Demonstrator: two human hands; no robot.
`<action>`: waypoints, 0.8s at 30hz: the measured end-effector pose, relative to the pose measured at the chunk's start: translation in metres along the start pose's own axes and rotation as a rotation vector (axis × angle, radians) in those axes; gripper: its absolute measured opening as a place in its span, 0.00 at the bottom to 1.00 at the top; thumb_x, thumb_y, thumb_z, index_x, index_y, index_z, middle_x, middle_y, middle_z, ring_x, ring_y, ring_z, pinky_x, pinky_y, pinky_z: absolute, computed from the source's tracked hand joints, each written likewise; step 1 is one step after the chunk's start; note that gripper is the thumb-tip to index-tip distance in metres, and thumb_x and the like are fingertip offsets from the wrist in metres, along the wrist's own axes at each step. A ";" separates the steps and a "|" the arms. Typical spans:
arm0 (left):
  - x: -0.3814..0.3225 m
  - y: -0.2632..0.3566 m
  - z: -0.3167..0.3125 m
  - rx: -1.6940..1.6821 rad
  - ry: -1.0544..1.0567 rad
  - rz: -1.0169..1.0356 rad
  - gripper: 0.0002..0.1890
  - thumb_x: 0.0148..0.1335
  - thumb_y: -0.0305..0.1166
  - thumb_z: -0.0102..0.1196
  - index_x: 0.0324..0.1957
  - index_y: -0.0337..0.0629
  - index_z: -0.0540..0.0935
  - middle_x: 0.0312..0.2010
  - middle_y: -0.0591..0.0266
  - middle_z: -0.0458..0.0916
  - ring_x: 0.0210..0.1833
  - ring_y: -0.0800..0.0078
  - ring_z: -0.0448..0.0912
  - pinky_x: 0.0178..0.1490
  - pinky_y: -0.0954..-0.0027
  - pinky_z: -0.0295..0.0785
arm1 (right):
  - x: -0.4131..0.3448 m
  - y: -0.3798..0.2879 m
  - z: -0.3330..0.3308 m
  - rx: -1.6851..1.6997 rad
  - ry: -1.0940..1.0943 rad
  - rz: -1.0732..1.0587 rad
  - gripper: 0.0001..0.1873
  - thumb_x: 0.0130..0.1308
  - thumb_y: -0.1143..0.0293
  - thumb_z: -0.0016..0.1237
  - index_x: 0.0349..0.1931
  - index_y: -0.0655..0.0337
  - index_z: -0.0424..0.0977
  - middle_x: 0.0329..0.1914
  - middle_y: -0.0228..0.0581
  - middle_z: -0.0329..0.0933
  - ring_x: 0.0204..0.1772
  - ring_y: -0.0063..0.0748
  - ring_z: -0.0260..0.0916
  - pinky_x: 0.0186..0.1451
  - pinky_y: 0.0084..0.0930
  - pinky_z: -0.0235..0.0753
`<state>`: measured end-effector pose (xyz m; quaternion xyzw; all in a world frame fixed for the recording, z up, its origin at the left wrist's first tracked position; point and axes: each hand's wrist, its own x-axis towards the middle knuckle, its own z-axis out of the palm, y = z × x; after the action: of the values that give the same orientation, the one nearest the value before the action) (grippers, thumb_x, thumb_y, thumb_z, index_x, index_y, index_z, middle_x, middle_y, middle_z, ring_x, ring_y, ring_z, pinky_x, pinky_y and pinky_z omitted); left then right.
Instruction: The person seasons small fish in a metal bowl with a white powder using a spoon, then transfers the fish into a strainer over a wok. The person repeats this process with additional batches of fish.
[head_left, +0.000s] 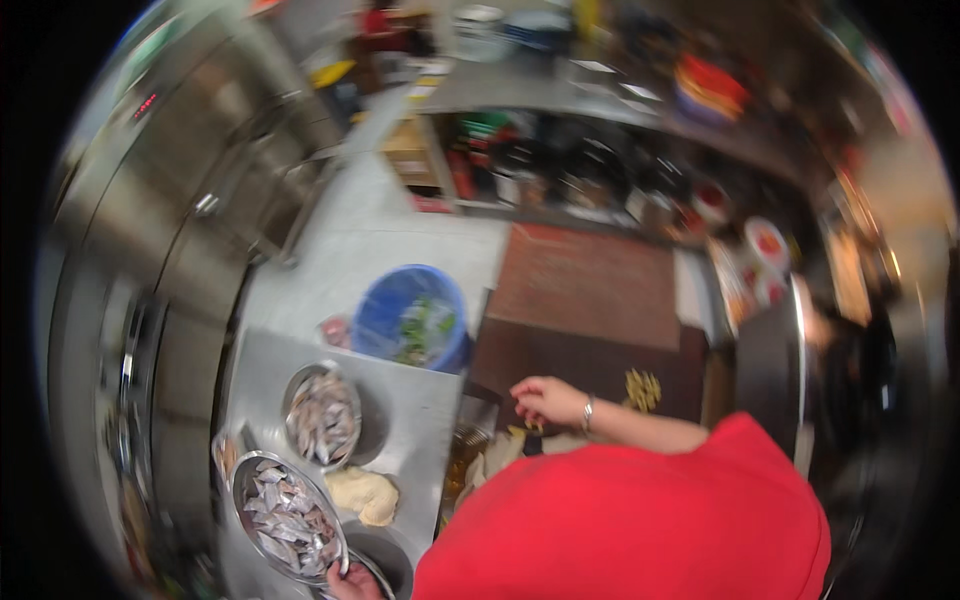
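Note:
My left hand (354, 583) grips the rim of a tilted metal bowl (244, 510) that holds silvery cut fish pieces (289, 525). Part of another metal rim (375, 577) shows beside this hand. Farther back on the steel table (409, 405) stands a second metal bowl (358, 424) of fish pieces. Between the two bowls lies a pale, lumpy item (364, 495), perhaps dough or cloth. My right hand (544, 400), with a bracelet at the wrist, hangs over a dark surface, fingers loosely bent and apart, nothing visible in it. Small yellowish pieces (643, 391) lie near its forearm.
A blue bin (371, 315) with green scraps stands beyond the table. A steel cabinet (172, 172) runs along the left. Ahead, a metal shelf unit (487, 94) holds pots and containers. Reddish-brown mats or boards (585, 285) lie before it. The view is blurred.

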<state>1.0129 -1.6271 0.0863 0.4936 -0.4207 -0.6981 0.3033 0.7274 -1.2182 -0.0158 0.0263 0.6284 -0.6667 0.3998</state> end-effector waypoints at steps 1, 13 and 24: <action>-0.012 -0.020 0.034 -0.074 -0.016 -0.035 0.05 0.53 0.31 0.54 0.27 0.44 0.73 0.18 0.69 0.73 0.19 0.79 0.72 0.22 0.80 0.68 | -0.018 0.006 -0.031 -0.003 0.058 -0.029 0.15 0.66 0.68 0.41 0.52 0.63 0.68 0.35 0.37 0.76 0.30 0.21 0.71 0.29 0.19 0.73; -0.276 -0.231 0.295 0.248 -1.077 -0.830 0.15 0.51 0.25 0.51 0.44 0.37 0.74 0.37 0.63 0.79 0.33 0.76 0.74 0.42 0.72 0.69 | -0.430 0.165 -0.279 0.602 0.910 -0.221 0.14 0.67 0.70 0.39 0.50 0.64 0.68 0.35 0.36 0.75 0.34 0.20 0.71 0.33 0.16 0.73; -0.597 -0.352 0.354 0.915 -1.483 -0.863 0.07 0.51 0.26 0.52 0.34 0.40 0.76 0.29 0.63 0.80 0.27 0.73 0.78 0.24 0.77 0.75 | -0.802 0.354 -0.150 0.370 2.573 -0.091 0.11 0.63 0.73 0.43 0.46 0.62 0.72 0.36 0.38 0.79 0.38 0.27 0.75 0.40 0.21 0.73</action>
<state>0.8719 -0.8618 0.0897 0.1106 -0.5185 -0.6518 -0.5422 1.4023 -0.6495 0.0949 0.6764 0.4582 -0.2525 -0.5184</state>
